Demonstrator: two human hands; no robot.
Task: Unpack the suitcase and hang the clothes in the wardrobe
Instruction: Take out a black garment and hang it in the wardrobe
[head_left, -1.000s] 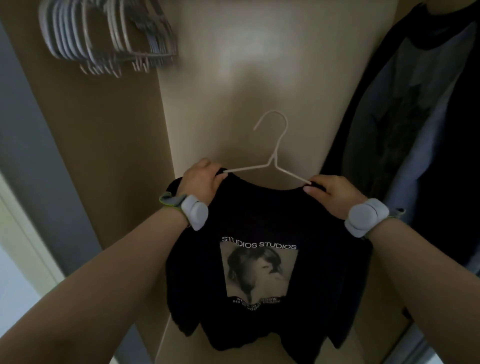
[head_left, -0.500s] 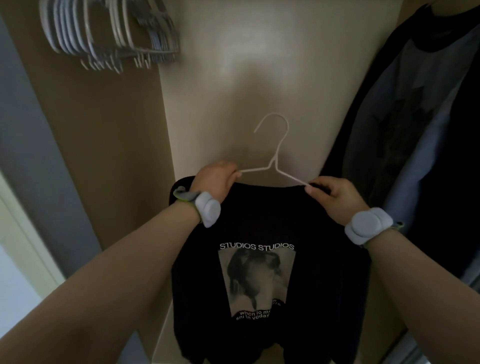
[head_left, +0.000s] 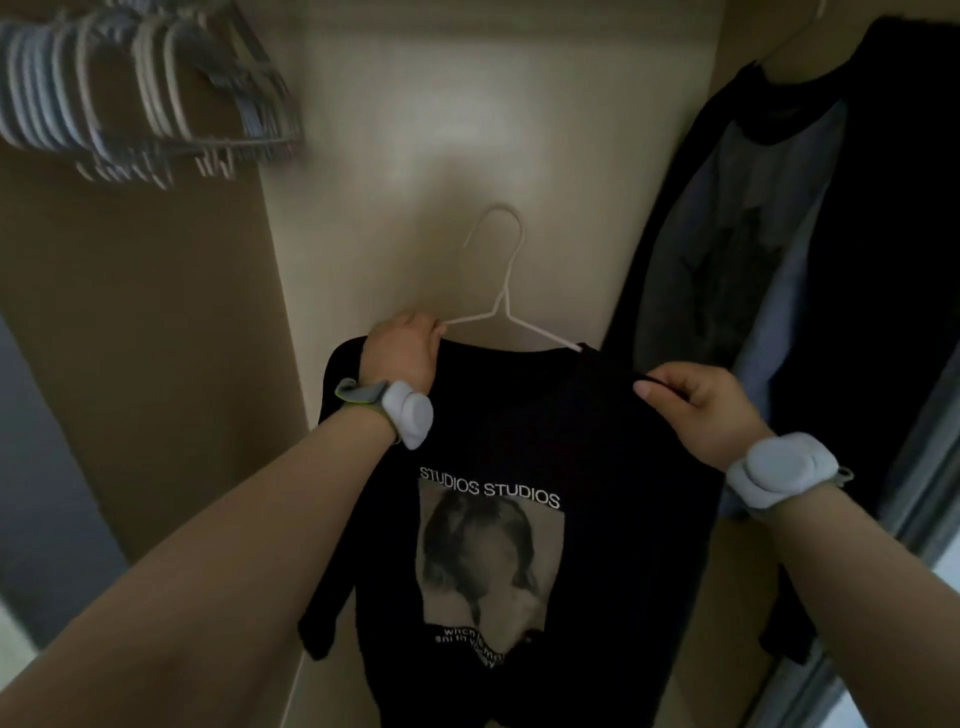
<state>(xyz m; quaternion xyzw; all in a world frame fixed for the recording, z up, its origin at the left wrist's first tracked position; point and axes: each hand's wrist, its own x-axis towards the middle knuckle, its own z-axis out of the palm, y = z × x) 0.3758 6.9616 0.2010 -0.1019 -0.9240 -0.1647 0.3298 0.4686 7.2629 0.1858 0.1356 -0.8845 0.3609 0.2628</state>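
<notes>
A black T-shirt (head_left: 597, 447) with a grey photo print and the words STUDIOS STUDIOS hangs on a thin white wire hanger (head_left: 503, 291) in front of the wardrobe's cream back wall. My left hand (head_left: 402, 351) grips the shirt's left shoulder together with the hanger's left arm. My right hand (head_left: 698, 402) pinches the shirt's right shoulder seam, a little below the hanger's right tip. The hanger's hook points up and is free of any rail.
A bunch of several empty hangers (head_left: 145, 104) hangs at the top left. At the right hangs a dark garment with a grey panel (head_left: 769, 218). A brown side panel (head_left: 156, 338) stands left of the cream back wall (head_left: 467, 130).
My right hand has slid down the right shoulder, away from the hanger's tip, pulling the fabric outward. My left hand has shifted slightly toward the collar. The shirt sits lower on the hanger.
</notes>
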